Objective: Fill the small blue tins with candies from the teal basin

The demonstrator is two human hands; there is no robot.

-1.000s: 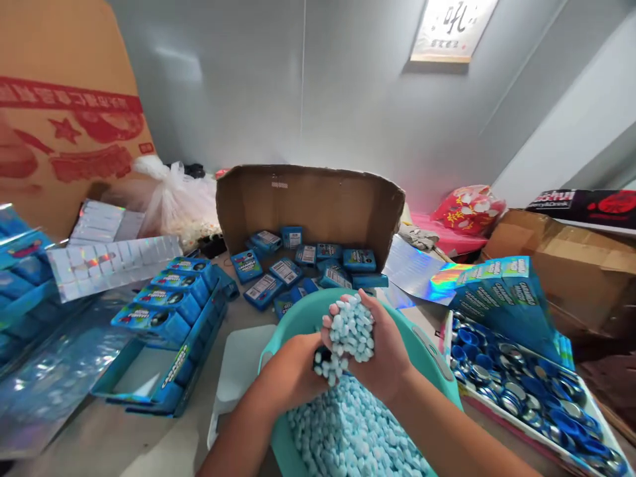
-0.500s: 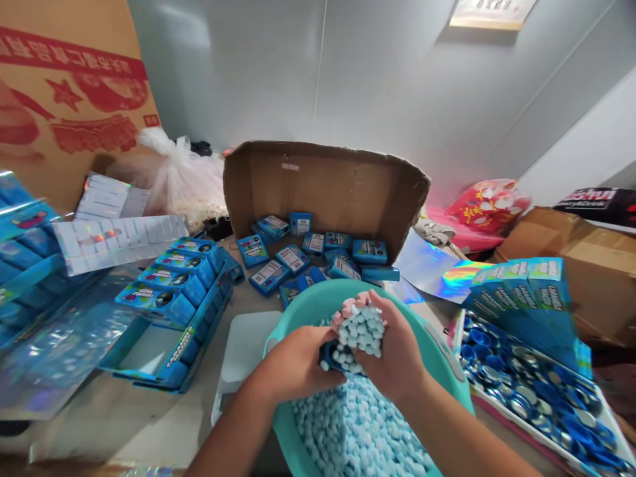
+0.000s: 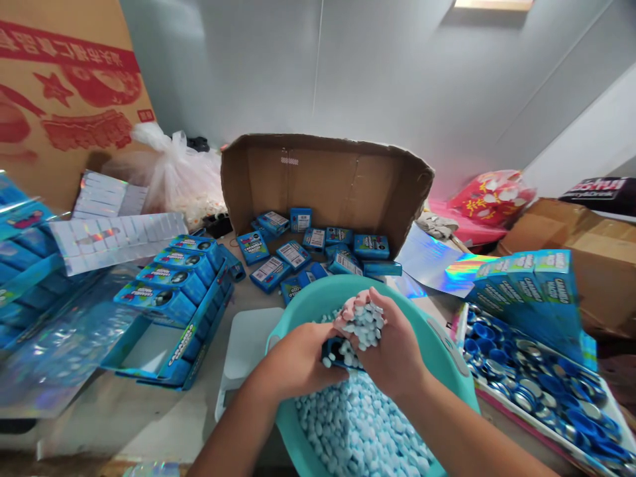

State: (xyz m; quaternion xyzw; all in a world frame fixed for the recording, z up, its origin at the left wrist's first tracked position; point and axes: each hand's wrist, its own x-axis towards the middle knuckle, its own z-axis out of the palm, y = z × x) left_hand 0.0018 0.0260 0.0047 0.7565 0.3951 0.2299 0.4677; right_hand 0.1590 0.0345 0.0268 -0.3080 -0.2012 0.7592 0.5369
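A teal basin [image 3: 308,305] in front of me is full of small pale-blue candies [image 3: 358,424]. My right hand [image 3: 392,351] is cupped over it with a heap of the candies in its palm. My left hand [image 3: 298,358] is closed round a small blue tin [image 3: 334,350], held right against the right hand, and candies spill toward it. Both hands hover just above the pile in the basin.
An open cardboard box [image 3: 328,179] behind the basin holds several small blue boxes. A blue display tray [image 3: 169,311] with more boxes lies left. A tray of blue tins and metal lids [image 3: 531,377] sits right. Holographic sheets [image 3: 114,235] and a white board [image 3: 243,351] lie about.
The heap in my right hand has shrunk as candies slid down toward the tin. Both hands sank a little lower over the basin. The view tilted down slightly.
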